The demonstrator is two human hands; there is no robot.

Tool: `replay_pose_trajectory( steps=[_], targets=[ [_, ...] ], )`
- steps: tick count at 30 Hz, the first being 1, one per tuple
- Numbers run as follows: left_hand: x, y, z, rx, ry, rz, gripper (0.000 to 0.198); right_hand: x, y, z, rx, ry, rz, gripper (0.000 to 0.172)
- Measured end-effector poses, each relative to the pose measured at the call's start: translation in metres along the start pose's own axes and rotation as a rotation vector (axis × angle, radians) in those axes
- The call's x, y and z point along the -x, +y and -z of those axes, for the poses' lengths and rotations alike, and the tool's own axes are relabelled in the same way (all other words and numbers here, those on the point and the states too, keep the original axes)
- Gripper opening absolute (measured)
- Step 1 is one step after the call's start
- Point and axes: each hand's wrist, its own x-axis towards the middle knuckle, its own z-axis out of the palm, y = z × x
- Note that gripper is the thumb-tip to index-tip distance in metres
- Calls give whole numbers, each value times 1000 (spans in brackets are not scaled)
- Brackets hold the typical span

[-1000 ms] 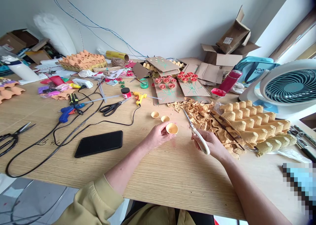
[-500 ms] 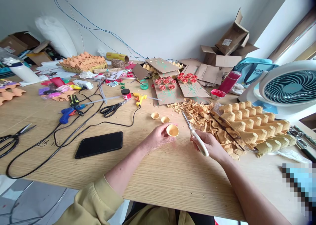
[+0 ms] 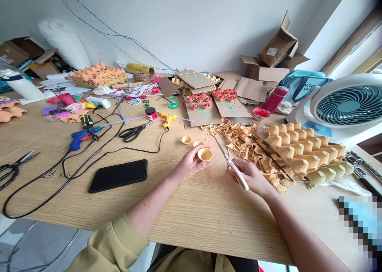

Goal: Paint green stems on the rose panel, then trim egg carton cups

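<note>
A small yellow cup (image 3: 205, 154), cut from egg-carton pulp by its look, is held between the thumb and fingers of my left hand (image 3: 191, 165). My right hand (image 3: 250, 176) grips white-handled scissors (image 3: 237, 171), whose blades point up and left, apart from the cup. Just beyond the held cup are two similar cups, one (image 3: 186, 139) in full view and another (image 3: 198, 143) partly hidden. A heap of torn yellow scraps (image 3: 244, 142) spreads beyond my right hand, beside stacked egg cartons (image 3: 304, 148).
A black phone (image 3: 118, 175) lies left of my left arm. Black scissors (image 3: 133, 133), a yellow glue gun (image 3: 167, 120), a blue glue gun (image 3: 80, 139) and looping cables are farther left. Red flowers (image 3: 198, 100) rest on cardboard behind. A fan (image 3: 343, 106) stands at the right.
The held cup has shifted slightly left and tilted, now overlapping the cup behind it. The scissors remain in my right hand, and the whole view has slid a little left.
</note>
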Motion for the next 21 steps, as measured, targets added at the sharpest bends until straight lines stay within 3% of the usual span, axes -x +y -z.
replay_pose_trajectory(
  steps=[14, 21],
  targets=[
    [3, -1, 0, -327, 31, -184, 54, 1, 6, -1, 49, -36, 95, 29],
    [2, 2, -3, -192, 59, -145, 59, 5, -4, 3, 208, 1, 169, 19]
  ],
)
